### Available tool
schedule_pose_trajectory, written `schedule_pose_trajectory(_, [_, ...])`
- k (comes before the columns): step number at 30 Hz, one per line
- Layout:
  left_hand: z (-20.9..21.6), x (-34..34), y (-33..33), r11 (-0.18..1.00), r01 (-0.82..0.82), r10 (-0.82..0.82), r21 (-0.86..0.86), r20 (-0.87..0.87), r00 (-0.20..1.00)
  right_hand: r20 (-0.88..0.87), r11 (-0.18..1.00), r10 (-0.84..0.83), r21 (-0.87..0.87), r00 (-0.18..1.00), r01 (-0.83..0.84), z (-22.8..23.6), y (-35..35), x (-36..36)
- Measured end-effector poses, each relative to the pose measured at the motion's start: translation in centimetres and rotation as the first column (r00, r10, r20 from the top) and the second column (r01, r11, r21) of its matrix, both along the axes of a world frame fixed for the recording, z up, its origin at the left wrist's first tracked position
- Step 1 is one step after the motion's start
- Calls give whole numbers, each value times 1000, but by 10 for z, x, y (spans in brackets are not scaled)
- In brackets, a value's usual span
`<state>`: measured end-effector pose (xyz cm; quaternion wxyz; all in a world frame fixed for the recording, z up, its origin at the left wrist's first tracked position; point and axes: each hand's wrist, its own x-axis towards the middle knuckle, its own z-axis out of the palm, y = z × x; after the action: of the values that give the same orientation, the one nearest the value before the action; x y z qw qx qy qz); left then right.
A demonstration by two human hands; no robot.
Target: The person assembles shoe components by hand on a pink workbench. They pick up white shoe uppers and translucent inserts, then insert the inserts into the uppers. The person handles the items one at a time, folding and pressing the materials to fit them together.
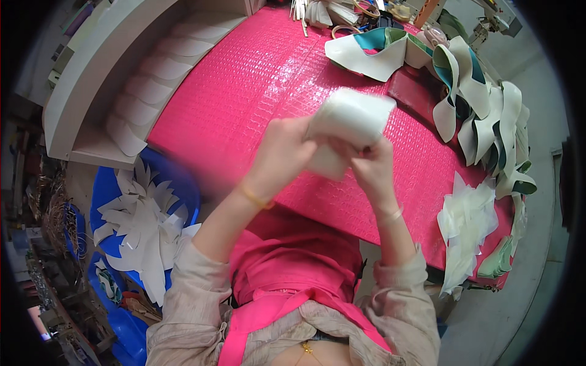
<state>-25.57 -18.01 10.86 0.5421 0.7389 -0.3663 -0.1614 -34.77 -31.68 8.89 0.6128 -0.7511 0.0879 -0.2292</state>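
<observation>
Both my hands hold a curved white shoe upper piece (357,116) above the pink-covered table (232,85). My left hand (284,152) grips its left side with the fingers closed. At its lower right edge, my right hand (373,168) is closed on the same piece, thumb and fingers pressed together. The piece bends over at the top, and motion blurs it a little. Part of it hangs down between my hands. My fingertips are partly hidden behind it.
White shoe uppers with green lining (372,55) lie along the table's far right edge. Translucent white pieces (467,219) are piled at the right. A heater-like grey housing (79,110) holds a row of pale pieces (146,90). Cut white pieces (143,244) fill a blue basin (101,183).
</observation>
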Motion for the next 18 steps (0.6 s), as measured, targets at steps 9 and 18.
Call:
schedule_pose_trajectory(9, [-55,-1,-18,900,-433,433,-39,183,883,-7,893,76,-443,997,-71,-37,17,43])
schedule_pose_trajectory(18, [-25,42,-4,864,-454,413,216,212,886,229,855,-178,-446,957,266,-32,-64,48])
